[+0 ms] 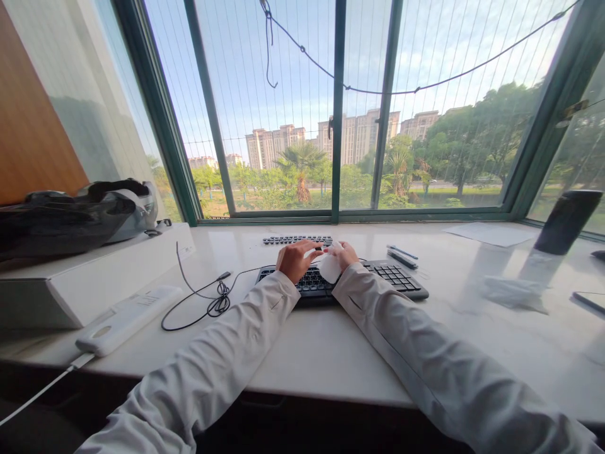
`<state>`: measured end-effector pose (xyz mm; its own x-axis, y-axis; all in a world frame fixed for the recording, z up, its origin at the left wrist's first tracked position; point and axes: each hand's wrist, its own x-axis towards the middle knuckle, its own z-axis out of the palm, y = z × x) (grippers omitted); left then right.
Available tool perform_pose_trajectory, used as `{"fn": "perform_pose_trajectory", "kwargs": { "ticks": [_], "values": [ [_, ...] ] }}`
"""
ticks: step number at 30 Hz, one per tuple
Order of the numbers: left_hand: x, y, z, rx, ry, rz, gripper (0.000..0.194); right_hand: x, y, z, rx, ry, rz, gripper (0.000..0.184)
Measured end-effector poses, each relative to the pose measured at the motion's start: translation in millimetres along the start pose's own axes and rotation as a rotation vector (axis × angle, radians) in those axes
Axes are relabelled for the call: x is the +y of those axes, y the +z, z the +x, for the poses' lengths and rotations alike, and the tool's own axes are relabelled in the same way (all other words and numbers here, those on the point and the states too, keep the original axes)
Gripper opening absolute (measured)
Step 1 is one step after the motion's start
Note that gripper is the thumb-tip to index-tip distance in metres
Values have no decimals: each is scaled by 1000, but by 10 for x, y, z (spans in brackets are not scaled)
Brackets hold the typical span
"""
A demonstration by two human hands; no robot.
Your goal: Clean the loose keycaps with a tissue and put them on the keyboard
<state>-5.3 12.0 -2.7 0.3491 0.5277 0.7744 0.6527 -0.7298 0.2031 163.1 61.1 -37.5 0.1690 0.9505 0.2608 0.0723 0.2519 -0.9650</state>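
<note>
A black keyboard (397, 278) lies on the white sill-desk (331, 340) in front of the window. My left hand (295, 258) rests on its left keys, fingers curled and stretched toward the right. My right hand (344, 254) sits over the middle of the keyboard, its fingers closed on a white cloth or wipe (329, 269) pressed against the keys. Both arms wear white sleeves. The keyboard's black cable (215, 304) trails off to the left in a bundle.
A white power strip (125, 318) and a white box (94, 277) with a dark bag (70, 217) on top stand at left. Pens (401, 255), paper (491, 234), a dark cylinder (567, 221) and a crumpled white tissue (513, 291) lie at right.
</note>
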Motion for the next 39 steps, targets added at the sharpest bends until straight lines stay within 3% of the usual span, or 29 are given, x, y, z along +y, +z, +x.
{"fn": "perform_pose_trajectory", "kwargs": {
  "ticks": [4,7,10,15,21,26,39],
  "values": [
    [-135,-98,85,-70,-135,-41,29,-183,2,-164,-13,-30,-235,19],
    [-259,-242,165,-319,-293,-133,32,-278,33,-288,-70,-122,-430,14],
    [-367,-361,215,-586,-366,-282,42,-302,65,-360,-174,-218,-583,11],
    [-492,-398,213,-788,-419,-350,46,-257,85,-388,-289,-303,-663,11],
    [-546,-341,174,-886,-470,-365,42,-288,94,-465,-416,-389,-843,17],
    [-533,-324,158,-994,-548,-287,51,-284,94,-521,-386,-417,-1096,33],
    [-540,-282,142,-973,-536,-223,47,-250,105,-536,-353,-419,-1185,34]
  ]
}}
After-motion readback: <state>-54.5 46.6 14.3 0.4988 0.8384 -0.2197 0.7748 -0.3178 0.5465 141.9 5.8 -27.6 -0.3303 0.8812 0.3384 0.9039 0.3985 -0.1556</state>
